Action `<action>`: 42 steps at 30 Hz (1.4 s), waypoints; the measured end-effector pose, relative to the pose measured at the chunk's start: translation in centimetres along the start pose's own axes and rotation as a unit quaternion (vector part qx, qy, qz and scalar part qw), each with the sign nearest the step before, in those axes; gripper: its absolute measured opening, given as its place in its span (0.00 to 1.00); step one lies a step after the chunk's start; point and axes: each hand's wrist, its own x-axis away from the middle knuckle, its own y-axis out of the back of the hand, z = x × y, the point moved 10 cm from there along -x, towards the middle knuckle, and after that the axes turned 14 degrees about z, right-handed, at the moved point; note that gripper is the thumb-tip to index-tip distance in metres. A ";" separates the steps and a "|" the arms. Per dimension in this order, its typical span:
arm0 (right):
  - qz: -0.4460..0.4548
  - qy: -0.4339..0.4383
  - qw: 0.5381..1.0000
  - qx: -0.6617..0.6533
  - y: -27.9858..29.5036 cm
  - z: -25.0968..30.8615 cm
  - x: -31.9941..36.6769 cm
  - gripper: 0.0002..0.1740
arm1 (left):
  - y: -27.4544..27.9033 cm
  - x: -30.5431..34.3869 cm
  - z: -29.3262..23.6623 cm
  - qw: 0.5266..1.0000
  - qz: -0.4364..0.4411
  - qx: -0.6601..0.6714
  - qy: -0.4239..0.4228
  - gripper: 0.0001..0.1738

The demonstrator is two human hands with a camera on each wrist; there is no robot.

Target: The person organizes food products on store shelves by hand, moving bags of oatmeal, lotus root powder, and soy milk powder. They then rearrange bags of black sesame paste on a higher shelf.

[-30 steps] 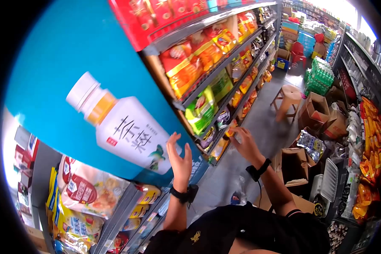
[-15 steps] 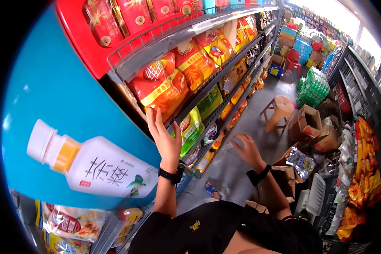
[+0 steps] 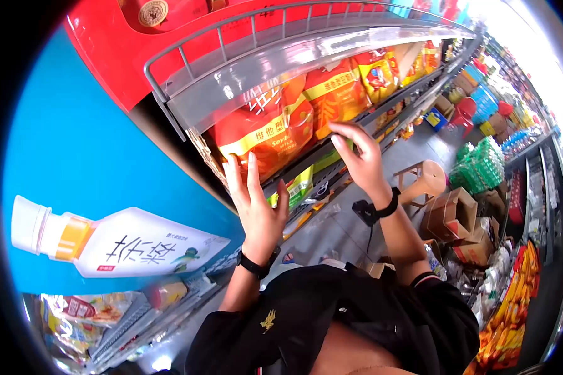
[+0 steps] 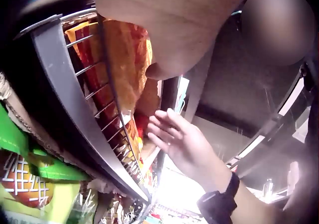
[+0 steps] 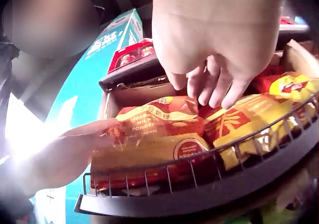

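Observation:
A red and yellow bag of soy milk powder (image 3: 272, 128) leans in a cardboard tray on the wire-fronted shelf. At its lower left edge are the fingertips of my left hand (image 3: 256, 206), the fingers straight and the thumb apart. In the right wrist view the left hand (image 5: 75, 149) lies along the side of that bag (image 5: 154, 139). My right hand (image 3: 363, 162) is in front of a second similar bag (image 3: 338, 94), its fingers loosely bent. Seen from the right wrist, those fingers (image 5: 212, 84) hang just over the tops of the two bags.
A wire rail (image 3: 222, 40) fronts the shelf above, with red gift boxes (image 3: 156, 15) behind it. To the left stands a blue panel with a printed bottle (image 3: 150, 244). A wooden stool (image 3: 428, 178), cardboard boxes (image 3: 450, 215) and green-wrapped bottles (image 3: 478, 164) fill the aisle.
The view has turned and come closer to the shelf. My left hand has moved from the blue panel to the powder bag. The right hand has risen from over the aisle to the second bag.

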 end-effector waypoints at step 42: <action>0.110 0.076 0.948 -0.289 -2.3 -4.6 -13.3 0.17 | 2.9 0.3 1.5 0.933 -0.251 0.081 0.246 0.20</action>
